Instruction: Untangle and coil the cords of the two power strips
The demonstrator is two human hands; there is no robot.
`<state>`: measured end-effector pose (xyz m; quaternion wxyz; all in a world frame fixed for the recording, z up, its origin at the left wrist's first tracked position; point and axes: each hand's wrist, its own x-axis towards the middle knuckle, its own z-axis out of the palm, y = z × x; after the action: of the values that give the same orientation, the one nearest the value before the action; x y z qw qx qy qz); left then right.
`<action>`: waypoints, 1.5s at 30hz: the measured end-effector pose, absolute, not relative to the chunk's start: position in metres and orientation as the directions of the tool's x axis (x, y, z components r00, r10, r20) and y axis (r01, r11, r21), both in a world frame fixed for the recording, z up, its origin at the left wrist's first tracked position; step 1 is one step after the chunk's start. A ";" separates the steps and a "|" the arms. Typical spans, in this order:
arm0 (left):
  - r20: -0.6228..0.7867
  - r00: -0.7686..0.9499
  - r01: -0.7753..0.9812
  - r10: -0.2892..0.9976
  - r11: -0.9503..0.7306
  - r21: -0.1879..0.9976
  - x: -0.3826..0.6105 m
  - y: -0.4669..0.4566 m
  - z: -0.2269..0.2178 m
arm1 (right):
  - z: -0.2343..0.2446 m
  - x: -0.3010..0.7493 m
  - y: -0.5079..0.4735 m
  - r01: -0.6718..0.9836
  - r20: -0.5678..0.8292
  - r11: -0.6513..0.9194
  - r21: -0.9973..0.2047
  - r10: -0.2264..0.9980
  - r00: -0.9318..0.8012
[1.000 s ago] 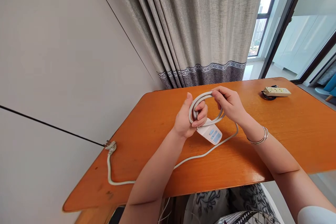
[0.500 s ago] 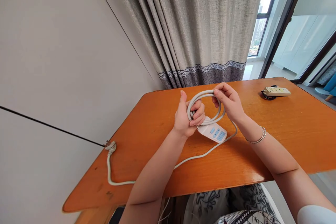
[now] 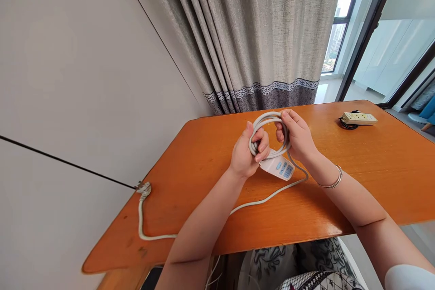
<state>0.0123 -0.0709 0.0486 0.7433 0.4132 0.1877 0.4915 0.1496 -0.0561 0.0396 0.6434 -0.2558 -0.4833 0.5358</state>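
My left hand (image 3: 249, 150) is closed round one side of a coiled white power cord (image 3: 269, 117), its thumb pointing up. On the coil's opposite side, my right hand (image 3: 296, 135) pinches the loops between thumb and fingers. A white power strip (image 3: 278, 166) with pale blue socket faces hangs tilted just below the coil, beside my left fingers; its near end is partly hidden by them. From the coil the loose cord runs down, bends, and passes leftward under my left forearm. It ends in a white plug (image 3: 144, 189) at the table's left edge.
The orange-brown wooden table (image 3: 197, 154) has a wall (image 3: 84, 99) along its left. A second, cream power strip (image 3: 359, 118) with a black cord lies at the far right. A grey curtain (image 3: 265, 31) hangs behind the table; a glass door stands to the right.
My left hand has moved right, closer to my right hand. The coil has grown narrower with more loops gathered at the right, and the strip has shifted slightly right and up.
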 end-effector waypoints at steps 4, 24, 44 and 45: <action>0.123 0.437 -0.551 0.891 0.158 0.820 0.013 -0.073 0.051 | 0.044 0.155 -0.057 -0.458 0.333 0.229 -0.859 0.929 -0.160; 0.097 0.539 -0.548 0.836 0.261 0.795 0.010 -0.078 0.056 | 0.044 0.149 -0.062 -0.421 0.336 0.259 -0.869 0.935 -0.117; 0.142 0.365 -0.634 0.920 0.134 0.762 0.023 -0.089 0.053 | 0.040 0.132 -0.079 -0.385 0.350 0.357 -0.851 0.932 0.092; 0.128 0.357 -0.638 0.926 0.141 0.757 0.023 -0.089 0.054 | 0.040 0.133 -0.078 -0.370 0.339 0.344 -0.863 0.937 0.079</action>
<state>0.0234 -0.0892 0.0542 0.7311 0.3791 0.1899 0.5345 0.1330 -0.0775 0.0402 0.6702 -0.3007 -0.4718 0.4876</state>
